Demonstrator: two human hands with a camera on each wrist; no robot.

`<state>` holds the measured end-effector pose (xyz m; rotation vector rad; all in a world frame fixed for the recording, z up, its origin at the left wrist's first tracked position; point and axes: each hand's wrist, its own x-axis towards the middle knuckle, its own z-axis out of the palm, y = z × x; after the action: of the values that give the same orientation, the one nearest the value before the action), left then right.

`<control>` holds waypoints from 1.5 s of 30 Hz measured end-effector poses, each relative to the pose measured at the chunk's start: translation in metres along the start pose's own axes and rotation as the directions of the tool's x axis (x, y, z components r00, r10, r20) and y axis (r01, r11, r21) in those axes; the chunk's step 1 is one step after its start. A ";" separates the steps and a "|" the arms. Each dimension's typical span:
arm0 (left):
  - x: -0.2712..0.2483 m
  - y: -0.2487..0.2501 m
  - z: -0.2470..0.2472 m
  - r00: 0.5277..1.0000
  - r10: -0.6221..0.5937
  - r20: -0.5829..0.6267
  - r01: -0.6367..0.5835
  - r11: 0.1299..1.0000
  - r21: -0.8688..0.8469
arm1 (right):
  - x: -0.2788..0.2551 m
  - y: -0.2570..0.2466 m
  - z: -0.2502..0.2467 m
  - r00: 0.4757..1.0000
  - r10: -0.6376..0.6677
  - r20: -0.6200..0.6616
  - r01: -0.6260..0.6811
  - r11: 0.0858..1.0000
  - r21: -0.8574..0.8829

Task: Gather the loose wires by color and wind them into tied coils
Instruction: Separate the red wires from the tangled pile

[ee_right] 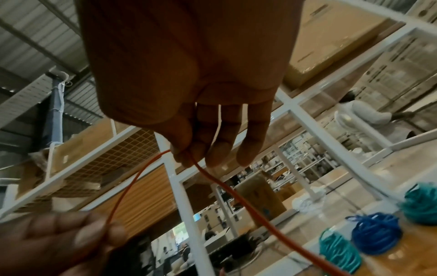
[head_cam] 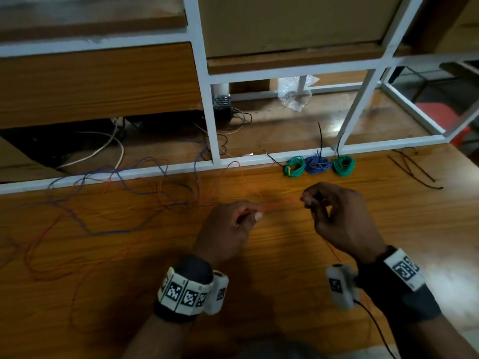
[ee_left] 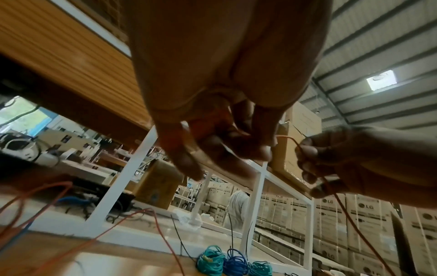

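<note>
Orange wire (head_cam: pixel 282 202) stretched sideways; left hand (head_cam: pixel 228 229), right hand (head_cam: pixel 342 216) pinching.

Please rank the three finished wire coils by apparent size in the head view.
1. Right green coil, largest, marginally.
2. Blue coil.
3. Left green coil, smallest.
The first two look nearly alike.

The wooden table (head_cam: pixel 337 255) bears three wire coils (head_cam: pixel 318 165) and loose wires (head_cam: pixel 108 229).
</note>
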<state>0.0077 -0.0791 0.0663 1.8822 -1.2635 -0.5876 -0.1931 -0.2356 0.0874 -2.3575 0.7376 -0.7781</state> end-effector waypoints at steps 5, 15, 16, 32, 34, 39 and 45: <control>-0.020 -0.046 -0.034 0.995 -0.082 0.059 0.077 0.993 0.086 | -0.015 0.044 -0.044 0.984 0.169 -0.063 -0.176 0.975 -0.135; -0.006 -0.028 -0.047 0.993 -0.086 -0.084 0.098 0.982 0.159 | -0.004 0.024 0.007 0.960 0.193 0.204 -0.107 0.923 -0.369; -0.001 -0.025 -0.040 0.997 -0.047 -0.067 0.058 0.984 0.168 | 0.002 0.010 0.018 0.965 0.128 0.227 -0.044 0.938 -0.343; -0.027 -0.073 -0.083 0.968 -0.163 -0.189 0.159 0.987 -0.039 | 0.066 0.028 -0.015 0.999 -0.024 0.048 0.035 0.969 -0.245; -0.028 -0.071 -0.086 0.963 -0.163 -0.214 0.153 0.986 -0.060 | 0.075 0.033 -0.023 0.996 0.042 0.079 -0.012 0.939 -0.345; -0.012 -0.047 -0.067 0.981 -0.109 -0.161 0.116 0.992 0.038 | 0.059 -0.007 0.014 0.905 0.031 0.424 0.195 0.856 -0.478; 0.009 -0.013 -0.052 0.987 0.070 -0.146 -0.058 0.994 0.087 | 0.053 -0.044 0.069 0.864 -0.280 0.419 0.364 0.921 -0.135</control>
<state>0.0567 -0.0669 0.0873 1.9075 -1.2622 -0.3584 -0.0973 -0.2166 0.0868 -2.7564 0.2610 -0.3371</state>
